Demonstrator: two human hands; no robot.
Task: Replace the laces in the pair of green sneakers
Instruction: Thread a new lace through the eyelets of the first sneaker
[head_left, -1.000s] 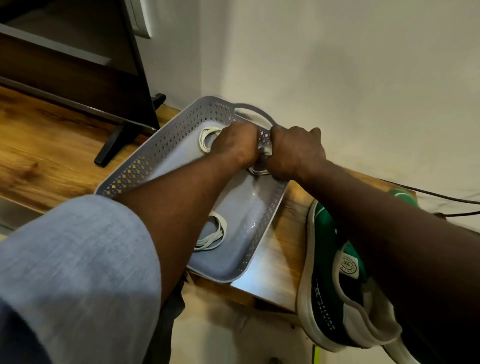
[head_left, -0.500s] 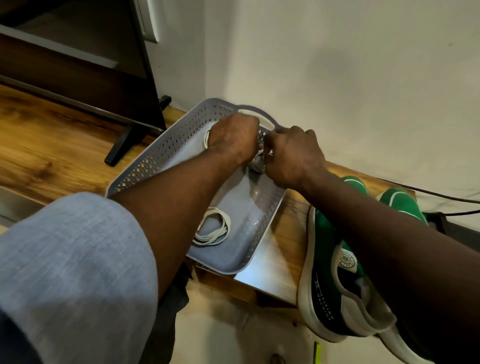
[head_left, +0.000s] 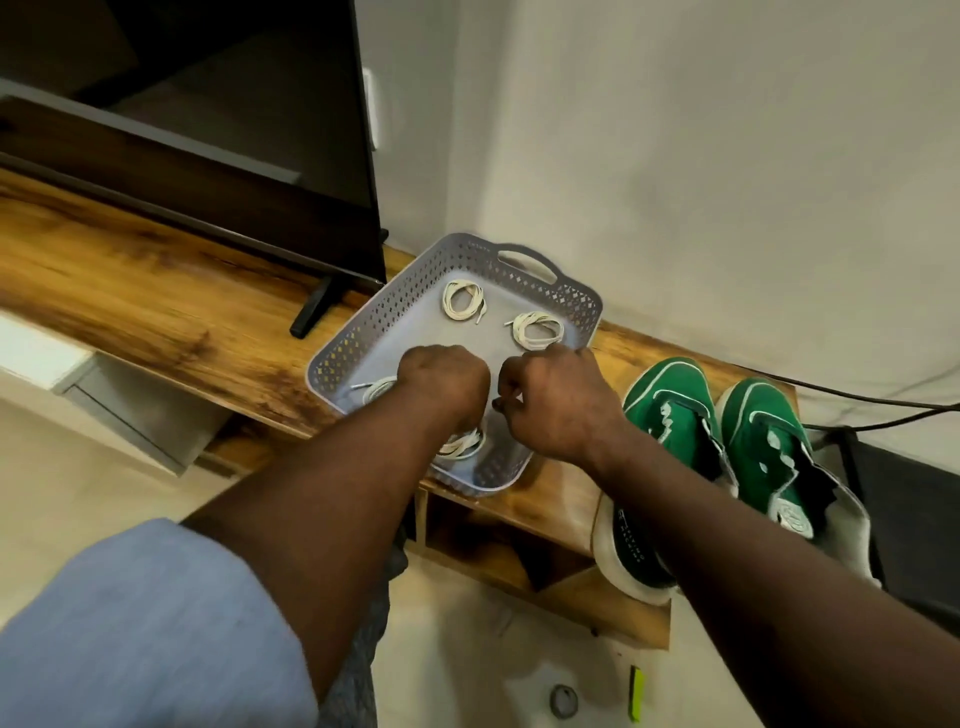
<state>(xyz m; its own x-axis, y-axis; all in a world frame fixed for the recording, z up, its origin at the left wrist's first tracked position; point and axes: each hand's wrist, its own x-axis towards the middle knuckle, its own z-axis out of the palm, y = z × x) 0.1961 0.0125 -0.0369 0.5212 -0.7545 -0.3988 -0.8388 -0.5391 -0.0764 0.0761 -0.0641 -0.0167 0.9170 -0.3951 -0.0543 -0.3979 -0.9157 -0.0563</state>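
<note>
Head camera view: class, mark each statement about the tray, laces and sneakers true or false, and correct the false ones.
1. The grey tray rests on the wooden shelf. True.
2. The green sneakers sit inside the tray. False: they stand on the shelf, to the tray's right.
3. Coiled white laces lie in the tray. True.
4. Both hands are over the sneakers. False: the left hand and right hand are over the tray.

Perforated plastic tray (head_left: 581, 305), glossy wood shelf (head_left: 156, 291)
</note>
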